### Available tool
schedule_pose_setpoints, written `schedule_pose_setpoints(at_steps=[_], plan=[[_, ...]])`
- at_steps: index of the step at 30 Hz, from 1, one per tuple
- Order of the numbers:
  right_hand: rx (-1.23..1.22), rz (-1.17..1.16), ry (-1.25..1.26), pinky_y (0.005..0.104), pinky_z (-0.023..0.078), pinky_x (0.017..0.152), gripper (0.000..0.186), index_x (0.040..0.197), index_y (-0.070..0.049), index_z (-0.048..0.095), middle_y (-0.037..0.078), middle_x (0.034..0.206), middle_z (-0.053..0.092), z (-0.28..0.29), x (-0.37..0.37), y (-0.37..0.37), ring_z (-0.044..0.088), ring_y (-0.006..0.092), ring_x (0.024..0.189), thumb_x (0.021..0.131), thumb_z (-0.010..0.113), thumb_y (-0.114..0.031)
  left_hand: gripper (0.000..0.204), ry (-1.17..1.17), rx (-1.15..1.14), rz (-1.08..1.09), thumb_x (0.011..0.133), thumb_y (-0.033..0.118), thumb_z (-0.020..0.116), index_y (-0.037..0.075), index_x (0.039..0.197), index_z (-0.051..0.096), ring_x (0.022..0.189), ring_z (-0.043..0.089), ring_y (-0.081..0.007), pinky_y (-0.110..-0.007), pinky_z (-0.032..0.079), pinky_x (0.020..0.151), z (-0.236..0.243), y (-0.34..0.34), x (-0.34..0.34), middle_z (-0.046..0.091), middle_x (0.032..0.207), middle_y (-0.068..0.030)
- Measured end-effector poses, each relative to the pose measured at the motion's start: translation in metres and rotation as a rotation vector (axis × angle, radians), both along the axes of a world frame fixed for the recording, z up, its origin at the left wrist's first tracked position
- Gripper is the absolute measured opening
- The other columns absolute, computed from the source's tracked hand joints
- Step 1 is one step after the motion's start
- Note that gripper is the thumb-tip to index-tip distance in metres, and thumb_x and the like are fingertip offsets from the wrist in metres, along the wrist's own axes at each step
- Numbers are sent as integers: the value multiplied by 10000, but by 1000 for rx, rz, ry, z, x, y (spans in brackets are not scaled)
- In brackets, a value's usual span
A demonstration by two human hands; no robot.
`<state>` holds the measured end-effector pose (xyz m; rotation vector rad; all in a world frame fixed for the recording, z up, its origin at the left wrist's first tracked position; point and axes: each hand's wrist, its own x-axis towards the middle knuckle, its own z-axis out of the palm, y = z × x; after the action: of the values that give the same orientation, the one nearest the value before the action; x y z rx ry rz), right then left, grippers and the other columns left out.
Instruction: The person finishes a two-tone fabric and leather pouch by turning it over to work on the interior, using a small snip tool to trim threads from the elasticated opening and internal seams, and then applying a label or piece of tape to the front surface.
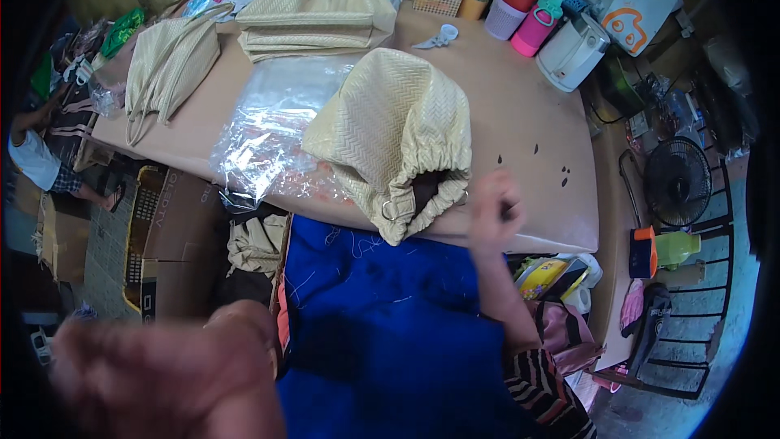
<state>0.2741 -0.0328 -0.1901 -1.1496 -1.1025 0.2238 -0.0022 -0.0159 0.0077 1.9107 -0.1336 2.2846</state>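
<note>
Open lane over table [532, 118] right of cream drawstring bag [378, 118]; electric kettle [573, 53], pink bottle [534, 30] block far end; clear plastic [272, 126] crowds left.

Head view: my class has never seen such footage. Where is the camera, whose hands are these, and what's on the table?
There's no machine. A person wears a wide fisheye camera on the head; it bends straight edges near the rim. Their left hand is blurred, close to the lens. Their right hand is beside a cream woven bag with a gathered opening; whether that hand holds anything is unclear. Clear plastic, other cream bags and a white kettle rest on the tan table.
</note>
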Motion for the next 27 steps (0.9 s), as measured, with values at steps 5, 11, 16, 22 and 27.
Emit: schedule_pose_setpoints(at_steps=[5,11,16,22,27], plan=[[-507,-314,-212,258,426,635,184,966,-4,546,73,750,546,-17,107,39,508,150,673,814,651,-19,654,562,-1080,-219,734,100,796,28,1245,393,913,469,-140,-251,420,773,-161,23,57,445,1093,-76],[-154,-484,-626,294,493,763,253,1030,11,582,122,842,621,10,57,32,621,229,811,786,632,50,469,865,-1284,-105,786,167,789,-1,1129,517,727,504,-64,-213,434,618,-217,33,78,547,856,-2],[-203,238,-436,297,476,833,254,1049,-19,657,145,1117,611,22,-22,-15,606,250,1005,801,713,-16,336,522,-1382,-452,852,68,718,12,1111,511,680,532,-54,-190,439,584,-220,40,80,594,837,-14],[-164,128,-597,354,460,846,489,1147,-104,676,130,1189,589,55,-40,-4,595,266,995,677,808,-133,552,119,-1343,-950,883,-46,631,83,1291,283,914,641,-145,-243,523,764,-165,45,64,643,1003,-142],[-96,178,-582,322,492,835,445,1172,-17,645,147,1115,575,63,-40,7,591,249,971,748,771,-60,629,152,-1155,-935,872,-40,653,69,1362,275,969,631,-142,-246,512,834,-158,50,61,642,1051,-144]])
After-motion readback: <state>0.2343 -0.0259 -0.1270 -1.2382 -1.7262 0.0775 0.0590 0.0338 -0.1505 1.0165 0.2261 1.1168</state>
